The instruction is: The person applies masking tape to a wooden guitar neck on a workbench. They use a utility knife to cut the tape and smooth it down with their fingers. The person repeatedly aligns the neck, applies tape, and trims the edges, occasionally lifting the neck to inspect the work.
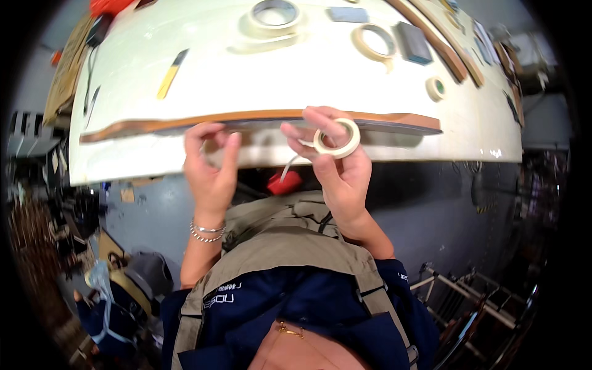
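In my right hand (346, 179) is a cream roll of masking tape (353, 140), with fingers passing through its ring and the thumb below it. My left hand (211, 169) is raised at the table's near edge, its thumb and curled fingers apart, and I see nothing between them. Just beyond both hands lies a long, slightly curved wooden strip (246, 116), brown on top with a dark near side. It runs nearly parallel to the edge of the white table (216, 80).
Farther off lie a yellow utility knife (172, 74), a large tape roll (274, 26), another tape roll (357, 42), a small roll (436, 89), a grey block (414, 43) and wooden strips (435, 40). A red object (284, 183) shows below the edge. Another person (111, 314) is at lower left.
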The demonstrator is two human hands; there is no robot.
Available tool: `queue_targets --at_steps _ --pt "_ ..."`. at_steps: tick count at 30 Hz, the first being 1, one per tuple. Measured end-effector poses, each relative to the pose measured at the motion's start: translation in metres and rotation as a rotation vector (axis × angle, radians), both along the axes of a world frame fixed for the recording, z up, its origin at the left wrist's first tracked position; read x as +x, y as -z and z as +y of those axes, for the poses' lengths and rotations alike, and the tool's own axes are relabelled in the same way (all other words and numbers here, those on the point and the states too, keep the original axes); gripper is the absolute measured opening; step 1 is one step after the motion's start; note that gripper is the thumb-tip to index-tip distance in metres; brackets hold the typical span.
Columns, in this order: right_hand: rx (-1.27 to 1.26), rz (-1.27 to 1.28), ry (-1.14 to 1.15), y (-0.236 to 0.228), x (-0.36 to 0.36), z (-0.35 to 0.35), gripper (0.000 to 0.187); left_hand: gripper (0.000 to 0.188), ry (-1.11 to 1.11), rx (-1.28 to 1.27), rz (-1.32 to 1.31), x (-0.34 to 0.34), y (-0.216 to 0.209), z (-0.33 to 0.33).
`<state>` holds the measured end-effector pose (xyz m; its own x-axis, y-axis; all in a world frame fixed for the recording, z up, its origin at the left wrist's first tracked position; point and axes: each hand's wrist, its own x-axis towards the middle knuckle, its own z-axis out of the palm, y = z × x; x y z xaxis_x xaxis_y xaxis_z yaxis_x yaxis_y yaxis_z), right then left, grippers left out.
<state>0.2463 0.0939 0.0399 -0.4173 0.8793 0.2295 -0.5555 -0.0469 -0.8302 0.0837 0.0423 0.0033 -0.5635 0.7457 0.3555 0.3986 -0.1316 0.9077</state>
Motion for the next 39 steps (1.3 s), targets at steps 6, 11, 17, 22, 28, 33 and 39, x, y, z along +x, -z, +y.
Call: queue_targets --at_steps 6,11,17,22,28,33,39 --pt "-0.032 -0.105 0.094 0.01 -0.031 -0.005 0.044 0.011 0.101 0.023 -0.192 0.004 0.007 -0.006" --pt "-0.08 -0.089 0.188 0.017 -0.041 -0.007 0.043 0.011 0.18 0.079 -0.249 0.004 0.002 -0.006" --pt "-0.107 -0.109 0.202 0.017 -0.049 -0.01 0.049 0.017 0.145 0.094 -0.226 0.007 0.008 -0.004" --pt "0.268 -0.155 0.328 0.027 -0.031 -0.014 0.05 0.012 0.237 0.074 -0.333 -0.004 0.004 -0.011" --pt "0.367 -0.682 1.074 0.023 0.131 0.051 0.048 0.005 -0.006 -0.051 -0.325 -0.106 0.003 -0.047" --pt "0.072 -0.59 0.904 0.048 0.19 0.072 0.05 0.006 0.046 -0.288 -0.484 -0.125 -0.017 -0.044" --pt "0.04 -0.664 0.996 0.045 0.181 0.073 0.051 0.007 0.052 -0.375 -0.499 -0.128 -0.028 -0.035"
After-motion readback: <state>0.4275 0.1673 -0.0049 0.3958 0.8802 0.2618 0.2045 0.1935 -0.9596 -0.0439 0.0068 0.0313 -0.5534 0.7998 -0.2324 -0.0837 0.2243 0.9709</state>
